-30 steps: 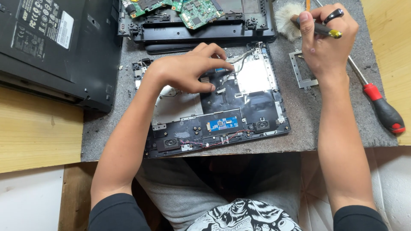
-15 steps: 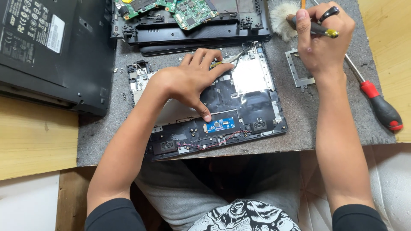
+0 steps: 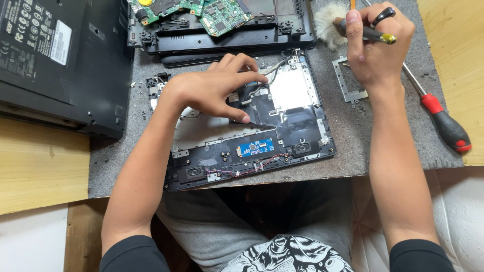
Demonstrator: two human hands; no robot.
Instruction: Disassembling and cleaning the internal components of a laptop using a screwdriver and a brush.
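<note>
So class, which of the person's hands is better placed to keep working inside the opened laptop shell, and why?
Left. The left hand already rests inside the opened laptop shell, fingers touching its parts. The right hand is raised off to the side, gripping a tool handle.

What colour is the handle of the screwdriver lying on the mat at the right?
The screwdriver handle is red and black, seen clearly in the head view, lying beside the right hand.
</note>
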